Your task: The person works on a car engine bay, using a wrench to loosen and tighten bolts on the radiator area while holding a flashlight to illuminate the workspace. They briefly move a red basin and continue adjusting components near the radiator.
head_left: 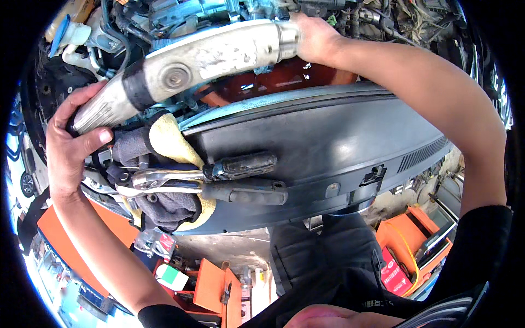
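1. Taking the view as a dial, the curved silver-grey intake pipe (227, 54) spans from 9 o'clock up to 12 — held raised over the engine bay (191, 11), its near side facing the camera
2. The left hand (68, 139), at 9 o'clock, is clamped on the pipe's lower end, thumb on the near face and fingers over the far edge
3. The right hand (317, 38), just past 12, is closed around the collared end (287, 41); most of its fingertips are hidden behind it
4. The pipe looks hollow and rigid, so probably light for its length but awkward to turn; the dark band (139, 90) towards 10 o'clock may be a softer joint that could flex
5. Its worn, scuffed skin may be slippery if oily — the two ends seem the surest holds, with the round boss (176, 77) at 10 to 11 o'clock a poorer one
6. Below the pipe, towards 9 o'clock, a black-handled ratchet (246, 165) and a grey-handled ratchet (246, 194) lie across a grey-and-yellow cloth (169, 136) and the black bumper cover (311, 136)
7. An open orange toolbox (402, 235) stands at 4 o'clock, well apart from both hands
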`<state>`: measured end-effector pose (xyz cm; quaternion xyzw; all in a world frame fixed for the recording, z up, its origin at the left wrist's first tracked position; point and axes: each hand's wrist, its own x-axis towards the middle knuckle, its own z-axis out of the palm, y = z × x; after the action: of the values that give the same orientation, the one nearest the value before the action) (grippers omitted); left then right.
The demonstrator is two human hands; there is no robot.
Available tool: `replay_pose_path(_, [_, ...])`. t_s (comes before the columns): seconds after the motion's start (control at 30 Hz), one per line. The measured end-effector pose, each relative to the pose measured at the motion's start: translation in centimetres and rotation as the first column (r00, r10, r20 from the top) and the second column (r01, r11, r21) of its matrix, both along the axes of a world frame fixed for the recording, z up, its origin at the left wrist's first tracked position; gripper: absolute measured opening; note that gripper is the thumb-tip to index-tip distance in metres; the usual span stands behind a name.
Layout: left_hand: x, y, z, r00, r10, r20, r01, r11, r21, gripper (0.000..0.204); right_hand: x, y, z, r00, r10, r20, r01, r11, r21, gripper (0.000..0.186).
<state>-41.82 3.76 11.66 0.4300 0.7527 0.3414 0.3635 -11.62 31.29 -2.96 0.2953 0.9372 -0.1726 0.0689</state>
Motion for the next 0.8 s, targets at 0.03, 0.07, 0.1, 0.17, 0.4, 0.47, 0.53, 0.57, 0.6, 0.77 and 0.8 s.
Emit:
replay_pose_path(0.03, [0.4, 0.8, -0.1, 0.999, -0.041, -0.036, 0.040, 0.999, -0.012, 0.070, 0.7, 1.4, -1.7, 0.992, 0.122, 0.041, -0.125, 0.988, 0.090, 0.029])
replay_pose_path(0.07, [0.7, 1.5, -0.1, 0.994, -0.084, -0.070, 0.082, 0.996, -0.024, 0.069, 1.5, 3.0, -3.5, 0.967, 0.236, 0.095, -0.250, 0.953, 0.171, 0.029])
replay_pose_path(0.1, [1.0, 1.7, 0.3, 1.000, -0.019, 0.004, 0.019, 0.999, -0.030, 0.068, 1.1, 2.7, -3.5, 0.965, 0.234, 0.116, -0.260, 0.913, 0.315, 0.023])
replay_pose_path(0.17, [0.8, 1.9, 0.6, 0.988, -0.093, -0.120, 0.090, 0.996, -0.026, 0.066, 0.9, 3.0, -3.0, 0.981, 0.184, 0.068, -0.194, 0.965, 0.175, 0.019])
replay_pose_path(0.4, [0.9, 3.1, -1.8, 0.925, -0.237, -0.297, 0.242, 0.970, -0.022, 0.063, 1.9, 4.0, -1.9, 0.984, 0.179, 0.009, -0.179, 0.976, 0.126, 0.044])
replay_pose_path(0.47, [1.3, 3.4, -2.3, 0.923, -0.245, -0.297, 0.254, 0.967, -0.009, 0.062, 2.8, 4.5, -2.3, 0.953, 0.288, -0.095, -0.255, 0.931, 0.263, 0.049])
replay_pose_path(0.53, [1.4, 3.2, -2.9, 0.903, -0.269, -0.335, 0.278, 0.960, -0.021, 0.061, 2.3, 4.0, 0.3, 0.973, 0.216, 0.086, -0.222, 0.972, 0.077, 0.054])
replay_pose_path(0.57, [1.4, 3.3, -2.9, 0.901, -0.277, -0.334, 0.283, 0.959, -0.032, 0.061, 2.7, 4.1, 0.2, 0.970, 0.230, 0.075, -0.236, 0.968, 0.085, 0.056])
replay_pose_path(0.6, [1.7, 3.3, -2.9, 0.910, -0.262, -0.320, 0.269, 0.963, -0.022, 0.061, 2.9, 4.2, 0.3, 0.967, 0.247, 0.063, -0.252, 0.963, 0.092, 0.058])
replay_pose_path(0.77, [1.2, 3.2, -3.2, 0.897, -0.280, -0.342, 0.284, 0.958, -0.040, 0.061, 3.2, 4.4, 0.6, 0.960, 0.275, 0.046, -0.278, 0.956, 0.095, 0.051])
replay_pose_path(0.8, [1.3, 3.5, -3.4, 0.898, -0.286, -0.335, 0.291, 0.956, -0.036, 0.061, 3.3, 4.4, 1.1, 0.964, 0.258, 0.057, -0.262, 0.961, 0.089, 0.046])
